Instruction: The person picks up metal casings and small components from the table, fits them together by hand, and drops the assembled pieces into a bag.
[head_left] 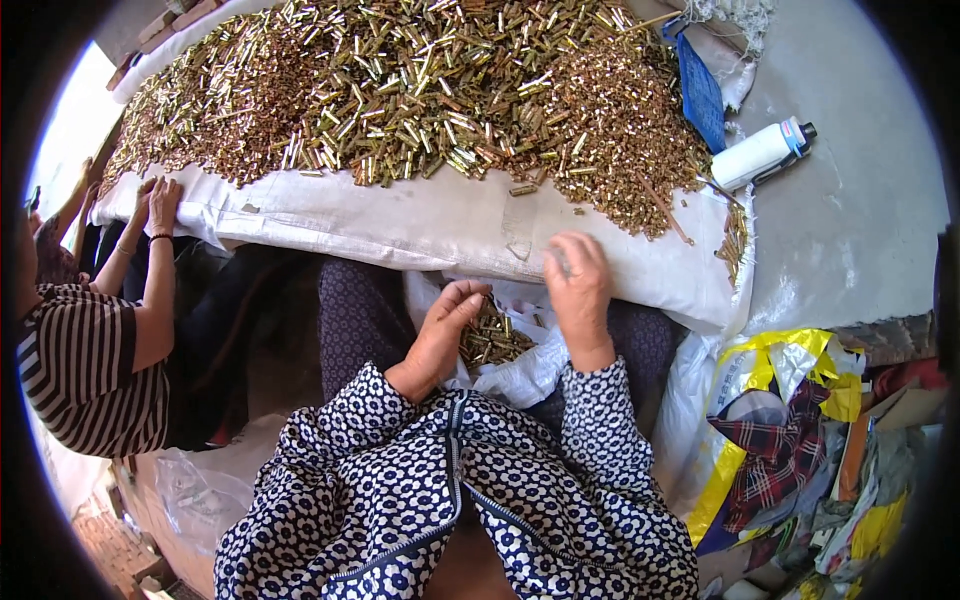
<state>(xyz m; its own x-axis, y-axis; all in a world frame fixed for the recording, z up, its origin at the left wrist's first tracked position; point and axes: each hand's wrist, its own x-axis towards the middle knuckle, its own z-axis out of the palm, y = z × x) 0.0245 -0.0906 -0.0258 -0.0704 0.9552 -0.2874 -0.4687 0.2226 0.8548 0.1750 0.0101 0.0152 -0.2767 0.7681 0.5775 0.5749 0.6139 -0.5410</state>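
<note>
Above my lap, my left hand (443,335) is closed, thumb and fingertips pressed together; whatever they pinch is too small to make out. Just below those fingertips, a white plastic bag (535,372) on my lap holds a pile of small brass-coloured metal tubes (492,340). My right hand (580,290) is raised in front of the near edge of the cloth-covered table (400,228), its fingers curled in and slightly blurred. Anything in its grip is hidden. On the table lies a large heap of brass-coloured tubes (420,90), with a mound of smaller copper-coloured pieces (620,130) at its right.
At the table's right stand a blue plastic scoop-like piece (700,92) and a white bottle (757,157) lying on its side. A co-worker in a striped shirt (95,370) sits at the left, hands on the table edge. Bags and cloths, including a yellow-white sack (735,470), crowd my right.
</note>
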